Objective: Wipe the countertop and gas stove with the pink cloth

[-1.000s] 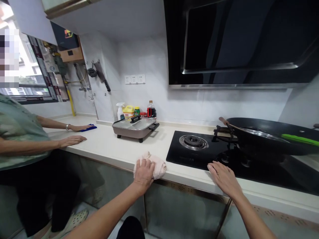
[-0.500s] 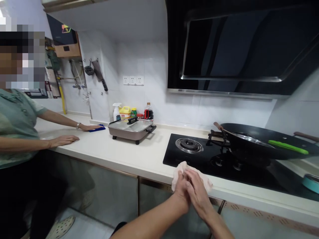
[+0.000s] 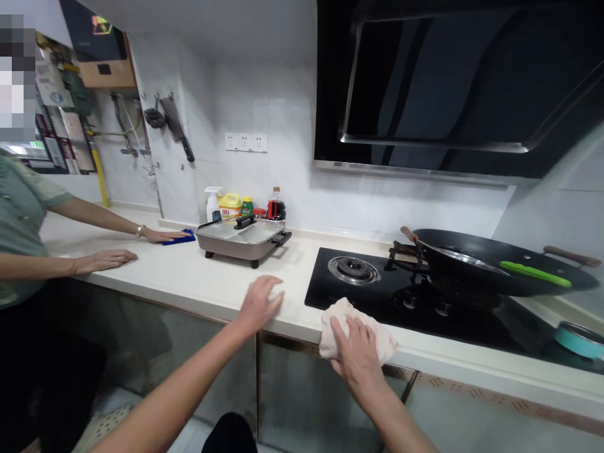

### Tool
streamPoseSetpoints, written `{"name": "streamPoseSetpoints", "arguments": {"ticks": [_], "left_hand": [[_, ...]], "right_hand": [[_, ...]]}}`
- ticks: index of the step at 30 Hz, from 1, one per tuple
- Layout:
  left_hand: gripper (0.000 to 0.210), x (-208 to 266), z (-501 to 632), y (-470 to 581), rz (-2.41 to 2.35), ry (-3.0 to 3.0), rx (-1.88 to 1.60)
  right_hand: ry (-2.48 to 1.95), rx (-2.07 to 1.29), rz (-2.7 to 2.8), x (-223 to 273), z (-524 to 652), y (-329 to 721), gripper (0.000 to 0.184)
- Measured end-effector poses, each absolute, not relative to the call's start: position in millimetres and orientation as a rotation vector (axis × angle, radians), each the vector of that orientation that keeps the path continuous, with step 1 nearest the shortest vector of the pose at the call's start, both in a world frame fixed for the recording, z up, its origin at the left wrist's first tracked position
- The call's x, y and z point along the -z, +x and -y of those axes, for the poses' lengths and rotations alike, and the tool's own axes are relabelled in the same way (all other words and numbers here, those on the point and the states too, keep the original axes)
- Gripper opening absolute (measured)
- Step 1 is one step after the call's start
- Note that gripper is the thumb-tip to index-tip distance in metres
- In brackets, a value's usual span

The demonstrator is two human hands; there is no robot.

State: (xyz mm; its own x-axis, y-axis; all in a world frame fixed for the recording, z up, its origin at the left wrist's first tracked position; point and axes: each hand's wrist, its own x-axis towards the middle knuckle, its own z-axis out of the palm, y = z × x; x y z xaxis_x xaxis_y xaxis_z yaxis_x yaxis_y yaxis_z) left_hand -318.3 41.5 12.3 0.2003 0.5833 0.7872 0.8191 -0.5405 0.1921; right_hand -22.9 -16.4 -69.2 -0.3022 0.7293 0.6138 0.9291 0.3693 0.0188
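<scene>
Head view: our right hand (image 3: 359, 355) grasps the pale cloth (image 3: 384, 340), bunched over the front edge of the counter (image 3: 226, 283), just before the stove (image 3: 387, 292); our left hand (image 3: 258, 305), fingers loosely bent, holds nothing. We judge the overhanging cloth could slide down the cabinet front (image 3: 321, 402) should the right hand's grasp slacken.

The left forearm (image 3: 179, 384) stretches bare and straight from the lower left, and the left hand (image 3: 265, 304) is empty, its thumb and fingers (image 3: 270, 282) parted in a loose curve. The right forearm (image 3: 401, 421) slants in from the lower right. The right hand (image 3: 358, 355) is palm down, back uppermost, fingers bent in a grasp. The two hands are apart.
</scene>
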Motion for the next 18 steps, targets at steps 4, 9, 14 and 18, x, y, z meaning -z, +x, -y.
{"name": "streamPoseSetpoints", "arguments": {"ticks": [4,9,14,18], "left_hand": [[0.025,-14.5,-71.4,-348.2,1.813,-2.014,1.079],[0.033,-3.4,-77.5,-350.1,1.976,-2.037,0.941],[0.037,-9.2,-77.2,-353.4,1.976,-2.075,0.857],[0.039,-11.2,-78.1,-352.6,1.993,-2.066,0.834]], "right_hand": [[-1.432,0.657,2.071,77.3,-1.2,-80.8,0.101],[-1.118,0.806,2.056,80.9,-10.1,-99.9,0.092],[-0.991,0.891,1.957,79.5,-1.1,-51.9,0.074],[-1.051,0.891,1.985,83.0,10.6,9.5,0.084]]}}
